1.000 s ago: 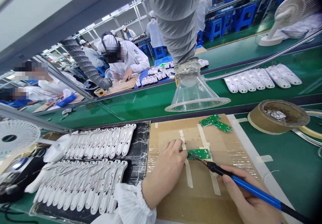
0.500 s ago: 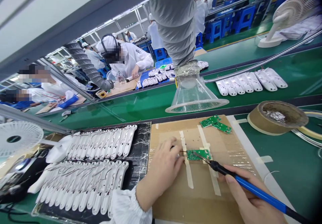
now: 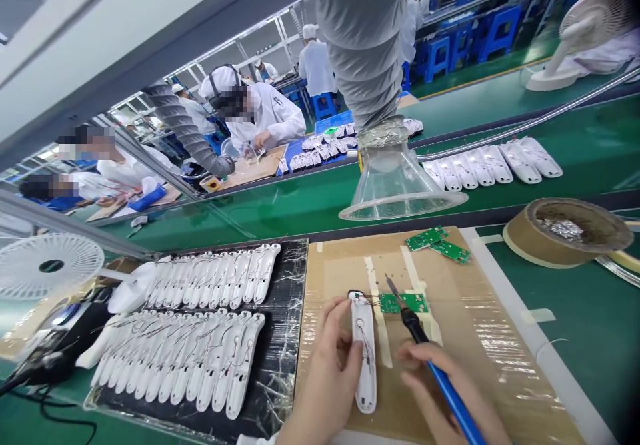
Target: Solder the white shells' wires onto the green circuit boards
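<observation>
My left hand [image 3: 327, 365] grips the left side of a slim white plastic shell [image 3: 368, 381], which lies lengthwise on the cardboard mat [image 3: 320, 278]. Thin wires run along inside the shell, and from its upper end some reach the left edge of a green circuit board [image 3: 416, 303]. In my right hand [image 3: 450, 385] is a soldering iron [image 3: 414, 328] with a blue handle. Its tip points up and away, above the left part of the board; whether it touches anything I cannot tell. Part of the shell's left edge is behind my fingers.
Two loose green boards [image 3: 450, 251] lie at the mat's far edge. A tape roll [image 3: 525, 235] with foil inside stands right. Rows of wired white shells [image 3: 187, 358] fill the left. A clear fume hood [image 3: 400, 188] hangs ahead. Co-workers [image 3: 275, 111] sit across the line.
The white shell now shows in my left hand, beside the board. My right hand has drawn the iron's tip off the board's surface, up and slightly left. The view has shifted a little.
</observation>
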Demonstrator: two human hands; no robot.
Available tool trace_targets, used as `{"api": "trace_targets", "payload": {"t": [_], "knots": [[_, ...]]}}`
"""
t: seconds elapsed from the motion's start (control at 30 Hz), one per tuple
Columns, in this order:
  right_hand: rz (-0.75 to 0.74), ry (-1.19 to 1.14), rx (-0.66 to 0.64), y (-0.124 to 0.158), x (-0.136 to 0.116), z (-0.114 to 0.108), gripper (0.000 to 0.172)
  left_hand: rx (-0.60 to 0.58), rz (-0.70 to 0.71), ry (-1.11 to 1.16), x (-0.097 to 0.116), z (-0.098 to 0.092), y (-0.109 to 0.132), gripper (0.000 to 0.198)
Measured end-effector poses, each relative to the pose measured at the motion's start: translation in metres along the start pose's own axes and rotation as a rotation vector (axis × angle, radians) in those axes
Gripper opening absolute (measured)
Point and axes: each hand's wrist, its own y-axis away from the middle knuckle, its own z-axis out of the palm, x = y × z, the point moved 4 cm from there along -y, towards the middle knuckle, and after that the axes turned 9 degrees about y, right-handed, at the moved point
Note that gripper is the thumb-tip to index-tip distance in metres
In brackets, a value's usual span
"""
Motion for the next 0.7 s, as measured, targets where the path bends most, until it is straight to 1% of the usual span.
{"api": "trace_targets", "payload": {"t": [0.07,0.13,0.27,0.33,0.43,0.53,0.63,0.7], "knots": [[-0.020,-0.025,-0.039,0.003,-0.004,0.016,0.030,0.020,0.011,0.050,0.000,0.009,0.002,0.063],[-0.020,-0.039,-0.064,0.004,-0.008,0.027,0.027,0.035,0.031,0.044,-0.001,0.016,0.004,0.067],[0.005,-0.045,-0.072,0.002,-0.006,0.036,0.026,0.068,0.069,-0.113,-0.007,0.021,0.007,0.077],[0.010,-0.040,-0.063,0.000,-0.004,0.036,0.027,0.071,0.116,-0.180,-0.006,0.022,0.007,0.074],[0.017,-0.019,-0.039,-0.004,-0.002,0.031,0.025,0.028,0.167,-0.204,0.000,0.025,0.005,0.059],[0.028,0.005,-0.008,-0.009,-0.004,0.024,0.019,-0.059,0.141,-0.187,0.010,0.028,0.000,0.046],[0.024,0.005,0.011,-0.011,-0.008,0.020,0.017,-0.130,0.083,-0.158,0.016,0.027,-0.007,0.041],[0.010,-0.003,0.003,-0.010,-0.010,0.019,0.020,-0.142,0.067,-0.131,0.016,0.027,-0.011,0.041]]}}
